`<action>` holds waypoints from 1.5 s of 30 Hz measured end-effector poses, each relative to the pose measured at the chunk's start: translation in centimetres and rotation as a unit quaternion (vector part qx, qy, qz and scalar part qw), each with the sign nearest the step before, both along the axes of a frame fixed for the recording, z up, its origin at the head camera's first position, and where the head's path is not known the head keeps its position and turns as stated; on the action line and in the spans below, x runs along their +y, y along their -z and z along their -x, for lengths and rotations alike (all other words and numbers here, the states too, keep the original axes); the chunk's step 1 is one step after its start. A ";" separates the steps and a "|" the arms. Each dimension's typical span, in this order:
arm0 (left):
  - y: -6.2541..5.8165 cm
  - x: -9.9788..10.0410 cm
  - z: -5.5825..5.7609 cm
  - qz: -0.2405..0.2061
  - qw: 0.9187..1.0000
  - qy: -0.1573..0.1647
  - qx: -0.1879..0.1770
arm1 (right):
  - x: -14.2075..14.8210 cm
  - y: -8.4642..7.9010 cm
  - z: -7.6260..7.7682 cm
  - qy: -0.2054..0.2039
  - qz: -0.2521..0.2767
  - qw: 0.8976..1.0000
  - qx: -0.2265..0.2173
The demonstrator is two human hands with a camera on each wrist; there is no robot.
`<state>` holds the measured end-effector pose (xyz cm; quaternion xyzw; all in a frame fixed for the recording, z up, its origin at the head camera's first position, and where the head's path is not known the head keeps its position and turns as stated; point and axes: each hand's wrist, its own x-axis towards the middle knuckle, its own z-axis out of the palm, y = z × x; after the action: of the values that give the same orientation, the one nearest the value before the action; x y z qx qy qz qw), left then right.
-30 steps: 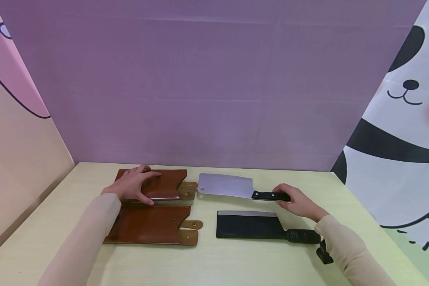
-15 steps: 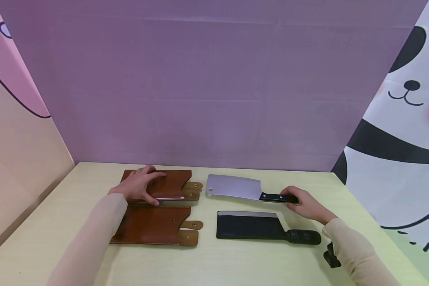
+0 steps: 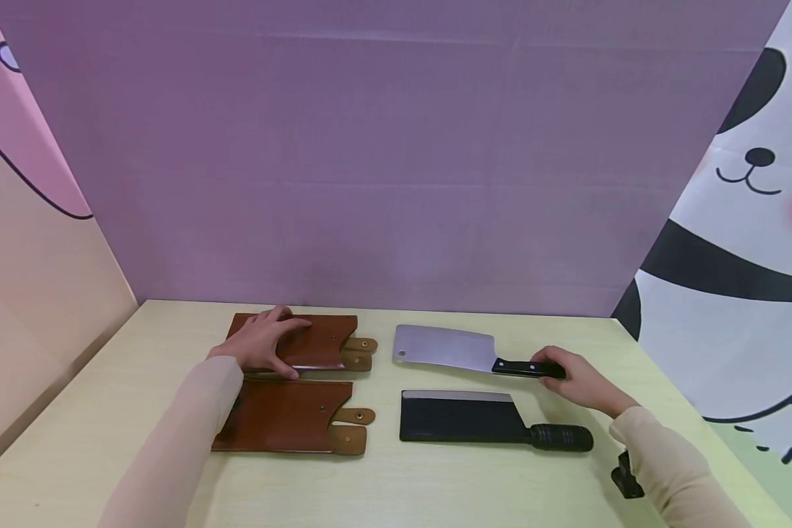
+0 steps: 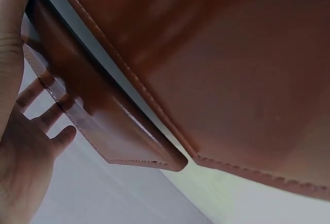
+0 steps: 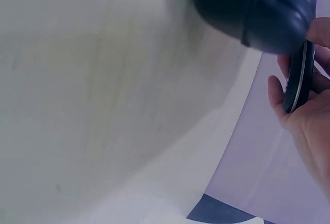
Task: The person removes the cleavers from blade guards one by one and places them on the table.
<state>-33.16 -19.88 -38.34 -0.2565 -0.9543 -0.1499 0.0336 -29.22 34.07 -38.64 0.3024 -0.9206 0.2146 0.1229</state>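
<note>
My left hand [image 3: 257,345] spans the far brown leather knife sheath [image 3: 333,341], thumb at its near edge and fingers across to its far edge. Just in front lies a second leather sheath [image 3: 290,418], its strap to the right. At the right, my right hand [image 3: 581,378] grips the black handle of a silver cleaver [image 3: 442,346], whose blade points left toward the far sheath, with a gap between them. That handle [image 5: 298,79] shows between thumb and fingers in the right wrist view. Whether the blade touches the table is unclear. A dark-bladed cleaver [image 3: 462,418] lies nearer.
The pale wooden table [image 3: 396,488] ends at a purple backdrop [image 3: 396,161]. A panda-printed panel [image 3: 732,293] stands at the right, a pink and beige one [image 3: 33,308] at the left. A black device [image 3: 627,477] sits at the right wrist.
My right hand has drawn the silver cleaver rightward, away from the far sheath. My left hand and the far sheath have shifted slightly right. The near sheath and dark cleaver stayed put.
</note>
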 end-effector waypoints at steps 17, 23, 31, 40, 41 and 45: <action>0.7 0.7 0.6 0.010 1.000 -0.005 -0.016 | 0.7 0.0 -0.2 0.012 -0.016 1.000 -0.020; 0.3 0.8 0.6 0.024 0.999 -0.003 -0.029 | 0.7 -0.1 -0.2 0.020 -0.022 0.999 -0.035; -0.2 0.9 0.6 0.056 0.996 -0.015 -0.062 | 0.7 0.0 0.1 0.028 -0.024 0.998 -0.051; -0.2 0.8 0.7 0.072 0.993 -0.009 -0.089 | 1.0 0.4 0.5 0.035 -0.034 0.998 -0.050; -0.1 0.8 0.7 0.070 0.993 -0.010 -0.092 | 1.0 0.4 0.6 0.036 -0.036 0.997 -0.051; -0.1 0.7 0.9 0.068 0.994 -0.006 -0.091 | 0.9 0.2 0.6 0.040 -0.031 0.996 -0.068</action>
<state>-34.02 -19.18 -38.29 -0.2375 -0.9629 -0.1074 -0.0695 -29.83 34.97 -38.83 0.2537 -0.9444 0.2004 0.0593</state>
